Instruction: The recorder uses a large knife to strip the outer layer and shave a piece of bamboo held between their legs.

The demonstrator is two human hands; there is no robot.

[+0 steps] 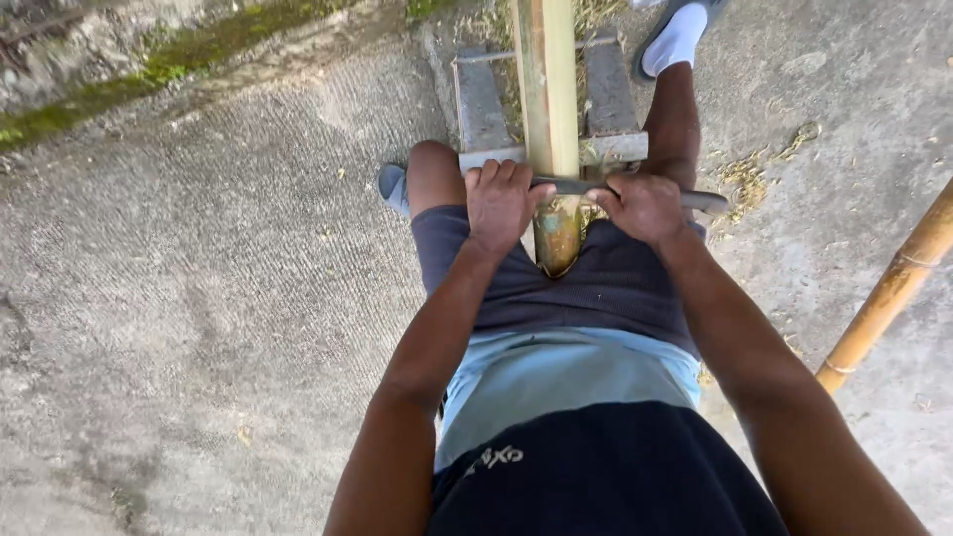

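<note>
Concrete ground (pixel 199 298) fills most of the frame, grey and rough, with a strip of moss (pixel 169 55) running along its edge in the upper left. I sit over it in dark shorts (pixel 615 283) and a shirt (pixel 586 427) that is pale blue above and navy below, filling the lower middle of the frame. Both my forearms reach up from the bottom edge toward the centre.

Next in size is the bamboo pole (pixel 546 89), which comes down from the top centre and ends between my thighs, its cut end (pixel 558 238) greenish and shiny just above the shorts. It lies on a low grey frame (pixel 606 94) of flat bars at the top centre, one bar on each side of the pole and a crosspiece just above my knuckles. A second bamboo pole (pixel 888 293) leans in from the right edge, well apart from my hands.

Across the first pole lies a dark metal blade (pixel 695 201), its end sticking out to the right past my right hand. My left hand (pixel 499 203) is clamped on the blade's left part, fingers curled over the top of it. My right hand (pixel 645 206) grips the right part, fingers closed around it, thumb toward the pole. The two hands sit just beside the pole, one on each side.

My right foot in a white sock (pixel 678 40) and sandal shows at the top right; the left sandal (pixel 392 187) peeks out left of my knee. Shavings (pixel 740 177) lie scattered on the ground at the right.
</note>
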